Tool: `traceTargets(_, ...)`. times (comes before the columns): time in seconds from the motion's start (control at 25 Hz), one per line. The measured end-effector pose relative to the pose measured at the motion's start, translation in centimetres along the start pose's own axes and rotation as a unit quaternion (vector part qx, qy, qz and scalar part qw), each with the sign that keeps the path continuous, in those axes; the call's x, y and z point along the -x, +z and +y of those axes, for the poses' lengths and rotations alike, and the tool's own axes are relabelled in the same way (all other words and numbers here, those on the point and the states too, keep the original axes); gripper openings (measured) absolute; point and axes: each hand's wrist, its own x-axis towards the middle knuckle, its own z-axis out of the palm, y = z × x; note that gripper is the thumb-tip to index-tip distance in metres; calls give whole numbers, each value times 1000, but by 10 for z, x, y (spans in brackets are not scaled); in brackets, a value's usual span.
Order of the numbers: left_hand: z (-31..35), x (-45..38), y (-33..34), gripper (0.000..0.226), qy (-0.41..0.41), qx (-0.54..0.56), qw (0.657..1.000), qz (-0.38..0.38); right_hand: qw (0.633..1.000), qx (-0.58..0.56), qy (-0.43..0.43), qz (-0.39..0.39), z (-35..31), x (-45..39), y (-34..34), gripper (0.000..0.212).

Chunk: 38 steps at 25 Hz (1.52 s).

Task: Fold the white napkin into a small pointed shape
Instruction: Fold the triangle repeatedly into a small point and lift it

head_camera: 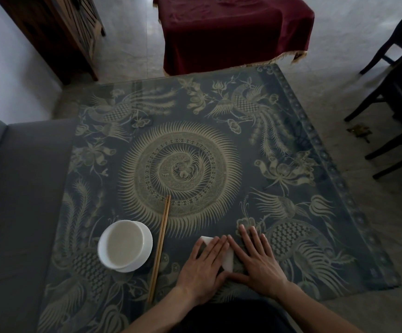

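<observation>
The white napkin (228,259) lies folded near the table's front edge, mostly hidden under my hands. A white corner shows at its upper left and a white strip shows between my hands. My left hand (202,269) lies flat on its left part, fingers straight and together. My right hand (257,258) rests flat just to the right, fingers spread, thumb reaching under the left hand. Neither hand grips anything; both press down.
A white bowl (125,246) stands on a white saucer at the front left. A pair of wooden chopsticks (160,246) lies lengthwise beside it. The table (315,212) carries a dark patterned cloth. A grey sofa (15,200) is left, dark chairs (397,97) right.
</observation>
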Motion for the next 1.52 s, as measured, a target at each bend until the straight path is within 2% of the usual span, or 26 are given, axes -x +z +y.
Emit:
traceTargets(0.2, -18, 11, -1, 63, -36, -1, 999, -3, 1000, -5, 2, -5, 1, 0, -1, 95)
traceTargets(0.64, -36, 16, -18, 60, -58, -29, 998, -17, 999, -25, 7, -20, -1, 0, -5, 97)
traceTargets(0.88, -25, -4, -29, 63, -53, -10, 998, 18, 998, -63, 14, 7, -6, -1, -9, 105)
traceTargets(1.0, -23, -22, -45, 61, -83, -10, 996, 11, 994, -98, 44, 30, -10, -5, -11, 84)
traceTargets(1.24, -24, -43, -61, 60, -119, 21, 992, -47, 989, -93, 83, 85, -19, -20, -23, 41)
traceTargets(1.32, -26, -47, -64, 55, -121, 28, 991, -57, 990, -85, 76, 85, -19, -25, -25, 36)
traceTargets(1.52, -21, -51, -66, 39, -121, 40, 988, -90, 996, -43, 70, 39, -27, -31, -37, 40)
